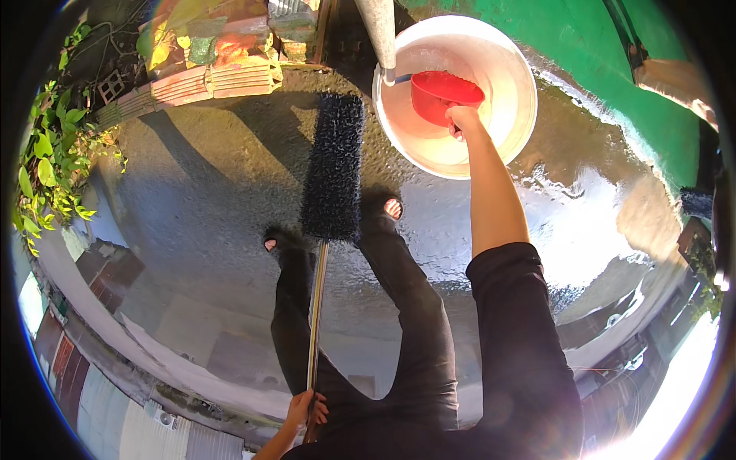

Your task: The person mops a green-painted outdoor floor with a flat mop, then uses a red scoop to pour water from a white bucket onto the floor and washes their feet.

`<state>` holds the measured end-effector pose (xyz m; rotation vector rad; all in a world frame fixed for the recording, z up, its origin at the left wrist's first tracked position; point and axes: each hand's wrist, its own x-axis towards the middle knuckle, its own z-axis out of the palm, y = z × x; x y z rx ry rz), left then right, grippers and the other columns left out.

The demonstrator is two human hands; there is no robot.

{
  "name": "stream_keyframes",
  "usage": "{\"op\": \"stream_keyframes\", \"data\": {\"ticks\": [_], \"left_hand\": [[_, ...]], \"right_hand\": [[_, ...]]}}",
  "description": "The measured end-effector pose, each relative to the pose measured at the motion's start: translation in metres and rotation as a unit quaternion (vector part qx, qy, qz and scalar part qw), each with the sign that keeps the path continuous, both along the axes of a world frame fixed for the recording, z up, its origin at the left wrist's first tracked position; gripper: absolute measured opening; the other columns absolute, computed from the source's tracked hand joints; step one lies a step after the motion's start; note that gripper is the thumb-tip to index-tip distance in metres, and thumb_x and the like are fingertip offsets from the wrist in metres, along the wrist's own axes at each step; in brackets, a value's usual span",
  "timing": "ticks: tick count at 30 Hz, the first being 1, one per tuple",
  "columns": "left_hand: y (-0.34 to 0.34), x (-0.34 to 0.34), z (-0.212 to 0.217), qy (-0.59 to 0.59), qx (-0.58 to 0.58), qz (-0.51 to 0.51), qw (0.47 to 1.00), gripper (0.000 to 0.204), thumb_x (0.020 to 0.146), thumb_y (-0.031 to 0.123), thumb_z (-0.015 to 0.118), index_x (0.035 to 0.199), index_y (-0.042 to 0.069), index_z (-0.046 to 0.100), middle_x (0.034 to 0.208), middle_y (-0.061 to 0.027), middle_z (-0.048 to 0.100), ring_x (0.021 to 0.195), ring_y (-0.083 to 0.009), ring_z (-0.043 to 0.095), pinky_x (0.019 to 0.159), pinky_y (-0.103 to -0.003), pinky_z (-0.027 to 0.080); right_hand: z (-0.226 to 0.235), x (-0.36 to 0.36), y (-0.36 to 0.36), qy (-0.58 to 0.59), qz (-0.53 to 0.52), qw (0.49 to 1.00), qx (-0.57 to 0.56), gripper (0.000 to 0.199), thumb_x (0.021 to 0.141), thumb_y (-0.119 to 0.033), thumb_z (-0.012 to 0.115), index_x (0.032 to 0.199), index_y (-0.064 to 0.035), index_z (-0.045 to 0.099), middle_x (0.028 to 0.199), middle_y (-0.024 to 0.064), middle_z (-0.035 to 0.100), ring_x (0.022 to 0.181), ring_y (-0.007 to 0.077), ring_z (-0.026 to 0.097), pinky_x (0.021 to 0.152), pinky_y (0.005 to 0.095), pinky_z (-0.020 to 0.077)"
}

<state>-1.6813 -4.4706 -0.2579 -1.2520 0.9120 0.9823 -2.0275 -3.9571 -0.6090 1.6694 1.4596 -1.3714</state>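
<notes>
My right hand (463,121) reaches out to the far right of centre, its fingers closed on the handle of a red dipper (445,90). The dipper is inside a large round white tub (524,100), over its pale bottom. My left hand (305,408) is low in the view, wrapped round the metal pole (317,314) of a floor brush. The brush's long dark bristly head (333,169) lies on the wet floor beyond my feet, left of the tub. I cannot tell how much water the tub holds.
A grey pipe (377,31) comes down at the tub's rim. Green wall (583,46) runs along the far right. Leafy plants (54,153) hang at the left, near a brick-edged planter (207,83). The concrete floor (207,199) is wet and shiny.
</notes>
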Motion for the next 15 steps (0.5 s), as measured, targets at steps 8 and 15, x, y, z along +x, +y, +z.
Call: {"op": "stream_keyframes", "data": {"ticks": [8,15], "left_hand": [[0.014,-0.012,0.0,-0.006,-0.031,0.008,0.999,0.051,0.091,0.045,0.036,0.093,-0.003,0.051,0.063,-0.0148,0.059,0.047,-0.0217,0.059,0.04,-0.027,0.045],[0.015,-0.005,-0.002,-0.002,-0.04,0.038,0.998,0.047,0.091,0.04,0.04,0.092,-0.006,0.051,0.062,-0.0154,0.058,0.042,-0.0213,0.056,0.039,-0.029,0.046]], "right_hand": [[-0.022,0.008,0.006,-0.02,-0.01,0.998,-0.053,0.016,0.075,-0.008,0.054,0.067,-0.0062,0.04,0.052,0.0039,0.043,0.04,0.0108,0.044,0.033,0.0228,0.0269],[-0.027,0.023,0.005,0.063,-0.055,0.993,-0.081,0.008,0.074,-0.002,0.055,0.077,-0.003,0.048,0.055,0.0037,0.048,0.044,0.0111,0.049,0.037,0.022,0.039]]}}
